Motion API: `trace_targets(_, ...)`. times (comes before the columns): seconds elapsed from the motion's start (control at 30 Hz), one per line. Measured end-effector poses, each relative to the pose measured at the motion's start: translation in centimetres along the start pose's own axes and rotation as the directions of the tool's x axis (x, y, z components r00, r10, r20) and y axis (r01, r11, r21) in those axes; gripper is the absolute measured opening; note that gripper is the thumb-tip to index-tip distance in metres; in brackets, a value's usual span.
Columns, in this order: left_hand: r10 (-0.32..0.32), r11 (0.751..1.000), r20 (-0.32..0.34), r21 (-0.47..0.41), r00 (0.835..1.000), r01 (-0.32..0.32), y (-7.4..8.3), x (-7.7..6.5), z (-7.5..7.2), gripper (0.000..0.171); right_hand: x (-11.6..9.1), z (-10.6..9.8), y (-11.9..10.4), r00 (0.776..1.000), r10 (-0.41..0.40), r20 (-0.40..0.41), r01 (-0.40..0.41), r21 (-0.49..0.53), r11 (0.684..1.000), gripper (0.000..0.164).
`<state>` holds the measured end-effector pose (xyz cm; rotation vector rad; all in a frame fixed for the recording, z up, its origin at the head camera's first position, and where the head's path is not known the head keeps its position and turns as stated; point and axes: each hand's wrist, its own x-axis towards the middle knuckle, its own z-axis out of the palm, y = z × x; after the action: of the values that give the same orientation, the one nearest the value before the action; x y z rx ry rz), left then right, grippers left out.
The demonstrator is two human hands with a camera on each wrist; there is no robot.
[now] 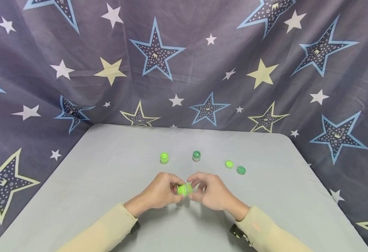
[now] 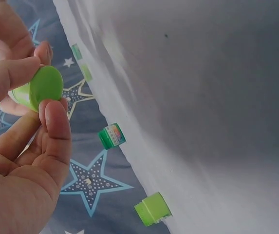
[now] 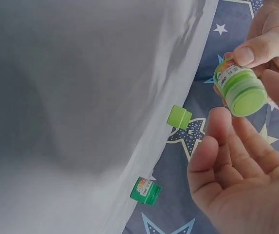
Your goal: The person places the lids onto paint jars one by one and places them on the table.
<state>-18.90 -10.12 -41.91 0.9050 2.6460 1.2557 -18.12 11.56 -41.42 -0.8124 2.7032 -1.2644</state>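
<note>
1 capped lime jar (image 3: 234,80) is pinched in the narrow grip of the left hand (image 1: 162,190), raised over the grey tabletop (image 1: 114,154) and tipped sideways, its cap (image 3: 249,103) towards the right hand (image 1: 213,192). That hand's grip is wider, fingers loosely curved around the cap; whether they touch it, I cannot tell. Beyond the hands stand 2 uncapped jars: a lime pot (image 1: 164,159) on the left and a dark green pot (image 1: 196,156) to its right. Farther right, 2 lids lie near each other, a lime lid (image 1: 229,164) and a dark green lid (image 1: 241,170). Star-printed cloth (image 1: 184,87) hangs behind.
</note>
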Motion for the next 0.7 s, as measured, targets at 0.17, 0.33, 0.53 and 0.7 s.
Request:
trace_targets(0.17,-0.002,1.000,0.006,-0.011,1.000,0.002,0.07,-0.04,-0.04,0.026,-0.05,-0.02,-0.14,1.000,-0.027,0.005,0.027,-0.011,1.000,0.030)
trace_targets(0.33,0.004,1.000,0.008,-0.008,1.000,-0.004,0.07,-0.05,-0.05,0.026,-0.06,0.00,-0.27,1.000,-0.023,0.007,0.023,-0.021,1.000,0.024)
trace_targets(0.53,0.003,1.000,0.005,-0.003,1.000,-0.003,0.16,-0.04,-0.09,0.025,-0.01,0.10,-0.33,1.000,-0.011,-0.005,0.010,-0.038,0.999,0.015)
trace_targets(0.7,0.006,1.000,0.002,0.000,1.000,-0.006,0.24,-0.07,-0.08,0.025,0.00,0.12,-0.36,0.999,0.038,-0.005,-0.038,-0.055,0.998,0.019)
